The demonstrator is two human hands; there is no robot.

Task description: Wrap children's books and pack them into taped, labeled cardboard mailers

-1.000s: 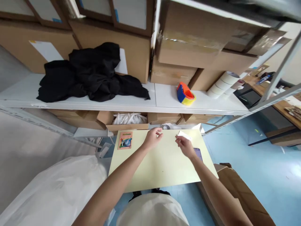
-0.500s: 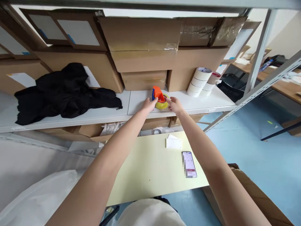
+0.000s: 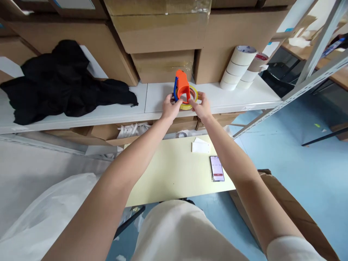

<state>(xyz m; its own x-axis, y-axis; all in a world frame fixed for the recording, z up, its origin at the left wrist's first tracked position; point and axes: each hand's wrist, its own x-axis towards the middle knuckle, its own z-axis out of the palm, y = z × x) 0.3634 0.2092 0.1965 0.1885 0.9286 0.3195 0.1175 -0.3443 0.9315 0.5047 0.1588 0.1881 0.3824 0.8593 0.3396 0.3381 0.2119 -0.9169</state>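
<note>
An orange and blue tape dispenser (image 3: 182, 84) with a roll of yellow tape (image 3: 193, 93) on it is held at the front of the white shelf (image 3: 159, 95). My left hand (image 3: 171, 107) grips its left side, thumb forward. From the right, my right hand (image 3: 201, 106) closes on the tape roll, its thumb near the dispenser's lower edge. The fingers behind the dispenser are partly hidden. Whether the dispenser touches the shelf, I cannot tell.
Black cloth (image 3: 67, 83) lies on the shelf's left. Stacked tape rolls (image 3: 236, 69) stand right, before cardboard boxes (image 3: 163, 36). Below, a pale yellow table (image 3: 168, 166) bears a phone (image 3: 217, 168) and white cards (image 3: 200, 146). An open carton (image 3: 288, 206) stands at lower right.
The dispenser has turned more upright, and both hands have closed around it; my right hand was looser at the roll before. The view has tilted down and come closer to the shelf.
</note>
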